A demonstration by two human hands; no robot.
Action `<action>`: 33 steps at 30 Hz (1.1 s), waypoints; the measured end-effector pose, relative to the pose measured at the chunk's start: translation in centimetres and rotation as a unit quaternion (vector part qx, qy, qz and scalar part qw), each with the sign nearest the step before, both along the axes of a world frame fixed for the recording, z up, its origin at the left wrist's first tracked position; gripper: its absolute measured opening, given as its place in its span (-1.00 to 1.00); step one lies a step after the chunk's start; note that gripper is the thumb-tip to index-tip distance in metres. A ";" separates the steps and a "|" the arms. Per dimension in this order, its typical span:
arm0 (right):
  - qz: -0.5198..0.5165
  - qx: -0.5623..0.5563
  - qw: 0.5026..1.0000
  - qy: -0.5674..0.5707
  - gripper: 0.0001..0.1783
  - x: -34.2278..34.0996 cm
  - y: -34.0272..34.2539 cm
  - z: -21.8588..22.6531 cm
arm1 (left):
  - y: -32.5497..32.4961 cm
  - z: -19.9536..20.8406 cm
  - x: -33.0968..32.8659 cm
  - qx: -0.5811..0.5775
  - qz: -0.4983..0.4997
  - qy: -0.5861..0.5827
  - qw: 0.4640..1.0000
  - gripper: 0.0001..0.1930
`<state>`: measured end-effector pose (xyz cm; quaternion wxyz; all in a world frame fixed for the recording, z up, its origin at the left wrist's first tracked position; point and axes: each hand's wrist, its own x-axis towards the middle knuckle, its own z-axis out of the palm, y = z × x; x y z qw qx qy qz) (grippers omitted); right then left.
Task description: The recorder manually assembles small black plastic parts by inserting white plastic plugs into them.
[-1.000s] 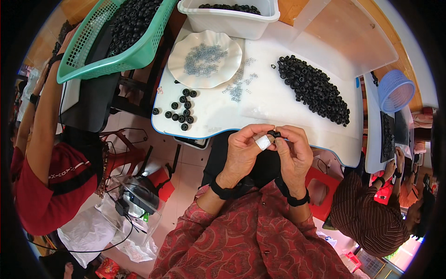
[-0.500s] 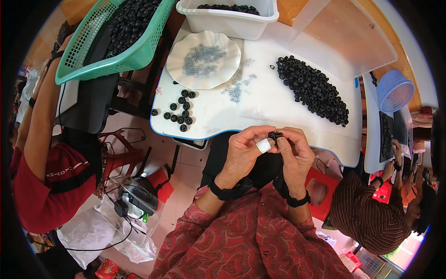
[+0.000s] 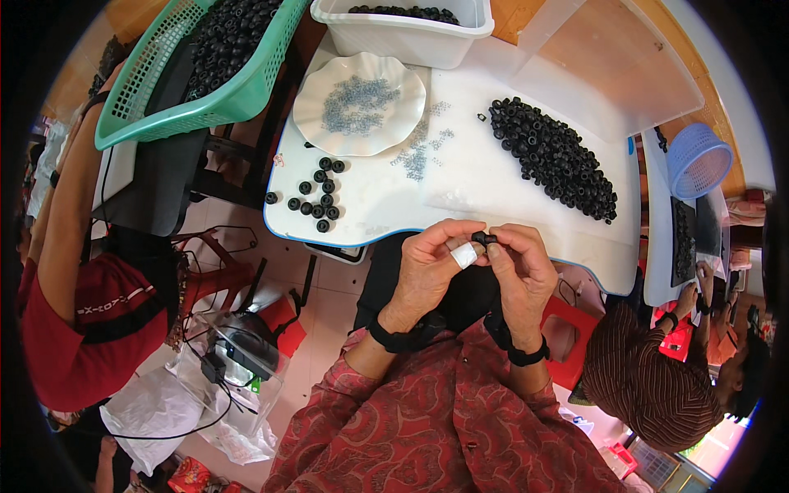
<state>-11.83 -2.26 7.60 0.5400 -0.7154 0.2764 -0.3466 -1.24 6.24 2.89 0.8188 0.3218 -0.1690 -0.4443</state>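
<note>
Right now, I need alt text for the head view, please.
A person's left hand and right hand hold a small black part by a white table. On it are a scalloped white plate of tiny clear pieces, loose black parts at left and a black pile at right.

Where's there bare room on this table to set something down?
The white table looks bare between the scattered clear bits and the large black pile, and nearer the front edge, right of the loose black parts. It is crowded at the far left, where a plate and a white tub stand close together.
</note>
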 end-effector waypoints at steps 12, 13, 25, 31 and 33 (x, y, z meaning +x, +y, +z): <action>0.006 -0.037 0.999 0.017 -0.78 0.3 -0.1 0.3 | -0.1 0.0 0.1 -0.003 0.002 0.019 1.000 -0.71; 0.003 -0.027 0.999 0.021 -0.79 0.3 -0.1 0.3 | -0.1 0.0 0.1 0.000 0.001 0.025 1.000 -0.72; 0.005 -0.065 0.998 0.025 -0.85 0.5 -0.2 0.3 | 0.1 -0.2 0.2 -0.007 -0.016 0.068 0.998 -0.73; -0.001 -0.115 0.992 0.048 -0.87 0.5 0.0 -0.1 | 0.1 -0.3 0.0 -0.001 -0.018 0.073 0.997 -0.75; -0.005 -0.124 0.991 0.051 -0.87 0.5 0.0 -0.3 | 0.1 -0.3 0.0 0.003 -0.020 0.075 0.997 -0.75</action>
